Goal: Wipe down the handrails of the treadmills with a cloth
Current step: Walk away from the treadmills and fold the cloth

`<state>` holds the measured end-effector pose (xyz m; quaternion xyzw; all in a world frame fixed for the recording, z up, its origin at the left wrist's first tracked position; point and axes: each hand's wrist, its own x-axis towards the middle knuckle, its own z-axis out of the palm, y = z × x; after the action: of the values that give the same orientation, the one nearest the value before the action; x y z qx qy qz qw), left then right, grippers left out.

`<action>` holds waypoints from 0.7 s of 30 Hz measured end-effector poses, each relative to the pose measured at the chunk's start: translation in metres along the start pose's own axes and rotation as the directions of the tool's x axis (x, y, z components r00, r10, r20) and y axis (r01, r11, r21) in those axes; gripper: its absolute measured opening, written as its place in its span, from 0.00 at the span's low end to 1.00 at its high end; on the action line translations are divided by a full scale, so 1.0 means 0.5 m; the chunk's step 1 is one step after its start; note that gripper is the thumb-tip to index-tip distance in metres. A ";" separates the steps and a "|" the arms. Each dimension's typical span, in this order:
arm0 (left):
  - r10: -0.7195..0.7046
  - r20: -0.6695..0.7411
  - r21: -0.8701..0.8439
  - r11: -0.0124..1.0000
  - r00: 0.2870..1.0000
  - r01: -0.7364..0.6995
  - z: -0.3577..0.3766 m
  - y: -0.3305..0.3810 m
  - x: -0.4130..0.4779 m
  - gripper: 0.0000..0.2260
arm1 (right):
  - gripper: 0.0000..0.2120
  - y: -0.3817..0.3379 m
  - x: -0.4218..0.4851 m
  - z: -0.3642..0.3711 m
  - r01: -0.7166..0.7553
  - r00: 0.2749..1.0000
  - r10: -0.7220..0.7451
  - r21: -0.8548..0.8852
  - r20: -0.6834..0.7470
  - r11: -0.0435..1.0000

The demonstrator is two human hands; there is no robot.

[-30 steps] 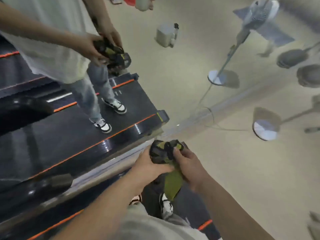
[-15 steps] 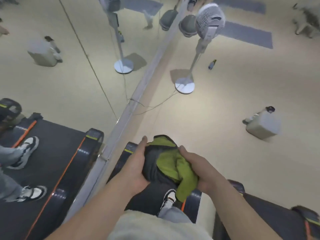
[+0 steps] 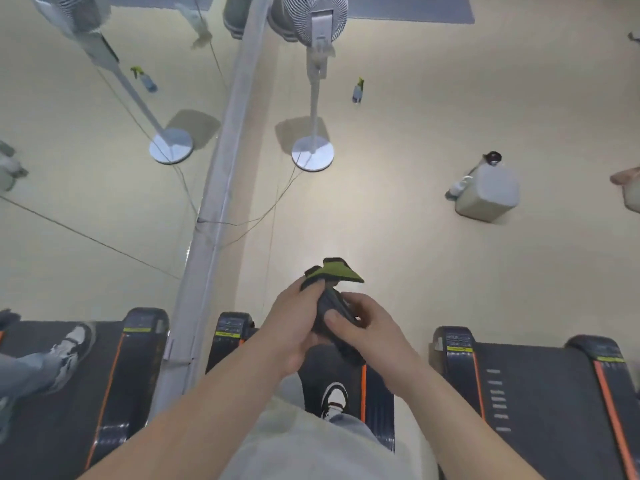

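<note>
Cloth (image 3: 330,280) bunched between left hand (image 3: 294,327) and right hand (image 3: 363,327).

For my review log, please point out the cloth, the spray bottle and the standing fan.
cloth (image 3: 337,271): head view, on its green upper corner.
spray bottle (image 3: 357,93): head view, on the bottle's body.
standing fan (image 3: 322,159): head view, on its round base plate.

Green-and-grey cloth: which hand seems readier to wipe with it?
Probably left: the left hand wraps the bunched green-and-grey cloth, while the right hand only pinches its lower grey part.
</note>
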<state>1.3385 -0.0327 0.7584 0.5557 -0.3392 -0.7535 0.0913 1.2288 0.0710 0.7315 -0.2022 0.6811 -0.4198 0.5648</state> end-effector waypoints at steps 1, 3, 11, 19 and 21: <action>-0.021 -0.001 -0.003 1.000 1.000 0.021 0.004 0.017 0.022 0.12 | 0.32 -0.002 0.017 0.000 0.011 1.000 -0.011 -0.026 0.016 1.000; -0.052 0.013 0.041 0.998 0.999 0.051 0.011 0.059 0.065 0.13 | 0.29 -0.012 0.058 0.000 0.027 0.999 -0.030 -0.088 -0.039 0.996; 0.150 0.106 0.490 0.852 0.983 -0.183 0.022 0.273 0.247 0.25 | 0.11 -0.170 0.204 -0.091 0.017 0.963 0.110 0.463 -0.245 0.886; -0.175 0.458 0.661 0.723 0.871 -0.202 0.202 0.358 0.463 0.35 | 0.35 -0.261 0.369 -0.303 0.062 0.971 0.152 0.811 -0.183 0.581; -0.178 0.534 0.593 0.775 0.827 -0.216 0.280 0.375 0.548 0.32 | 0.33 -0.251 0.440 -0.378 0.092 0.978 0.092 0.788 -0.186 0.608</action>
<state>1.0674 -0.2577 0.6820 0.3028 -0.5888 -0.7233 -0.1961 0.9646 -0.1001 0.7017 0.1137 0.4798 -0.6963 0.5216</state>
